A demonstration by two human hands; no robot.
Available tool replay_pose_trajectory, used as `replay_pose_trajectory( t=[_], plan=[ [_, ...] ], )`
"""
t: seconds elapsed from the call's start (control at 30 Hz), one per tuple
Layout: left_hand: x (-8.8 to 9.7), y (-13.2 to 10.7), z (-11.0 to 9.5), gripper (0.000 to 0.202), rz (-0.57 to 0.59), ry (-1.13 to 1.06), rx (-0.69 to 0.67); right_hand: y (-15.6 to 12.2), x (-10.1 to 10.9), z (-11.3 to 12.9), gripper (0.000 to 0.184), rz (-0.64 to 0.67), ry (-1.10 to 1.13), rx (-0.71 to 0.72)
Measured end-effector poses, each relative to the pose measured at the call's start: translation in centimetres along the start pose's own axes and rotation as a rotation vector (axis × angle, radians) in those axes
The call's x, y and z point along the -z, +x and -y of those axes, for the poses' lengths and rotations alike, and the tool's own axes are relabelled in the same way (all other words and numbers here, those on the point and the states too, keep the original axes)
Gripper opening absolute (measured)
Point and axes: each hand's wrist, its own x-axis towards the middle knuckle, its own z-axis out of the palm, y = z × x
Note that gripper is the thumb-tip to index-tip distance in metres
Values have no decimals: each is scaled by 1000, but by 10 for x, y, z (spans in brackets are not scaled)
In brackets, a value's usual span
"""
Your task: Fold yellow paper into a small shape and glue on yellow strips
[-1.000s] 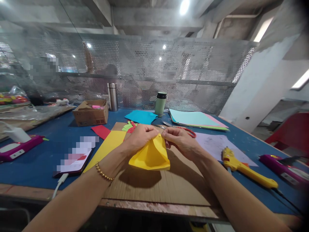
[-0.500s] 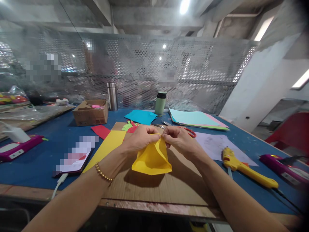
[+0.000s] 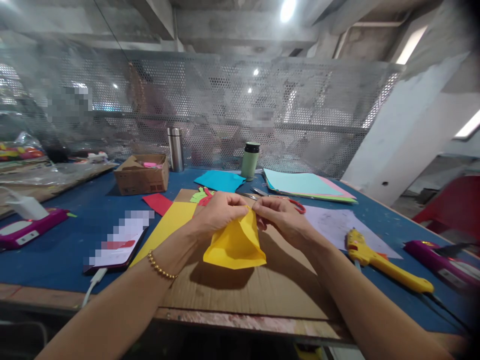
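Observation:
A folded piece of yellow paper [image 3: 236,247], pointed at the top and wide and open at the bottom, hangs above a brown cardboard sheet [image 3: 262,295] and casts a shadow on it. My left hand [image 3: 225,212] is closed, pinching the paper near its peak between thumb and fingers. At the same tip, my right hand [image 3: 275,212] is closed with thumb and forefinger pressed together on the paper's edge. Behind my right hand, red-handled scissors [image 3: 299,206] lie partly hidden. Green paper cut-outs [image 3: 201,195] and red ones [image 3: 206,200] lie beyond my left hand.
A yellow glue gun [image 3: 390,267] lies at right beside a lilac sheet [image 3: 333,225]. To the left are a phone [image 3: 122,245] on a cable and a yellow sheet [image 3: 165,227]. Farther back stand a cardboard box [image 3: 142,177], a steel flask [image 3: 175,150] and a green bottle [image 3: 250,162].
My right fingers have shifted slightly at the paper's tip, and the paper's lower edge sits a touch higher. Both hands stay at the peak.

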Motion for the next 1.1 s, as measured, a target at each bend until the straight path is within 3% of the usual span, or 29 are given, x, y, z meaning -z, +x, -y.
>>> replay_pose_trajectory(
  t=[0.17,0.4,0.77,1.1],
  plan=[
    [-1,0,0,10,11,-5,-16,-1,2,-2,36,33,77,-39],
    [2,3,6,15,43,-5,-13,0,4,-1,39,43,21,-63],
    [-1,-1,3,23,66,-26,26,0,1,4,23,1,-264,9],
    [2,1,5,15,53,83,-53,1,-5,9,25,6,-432,71]
  ],
)
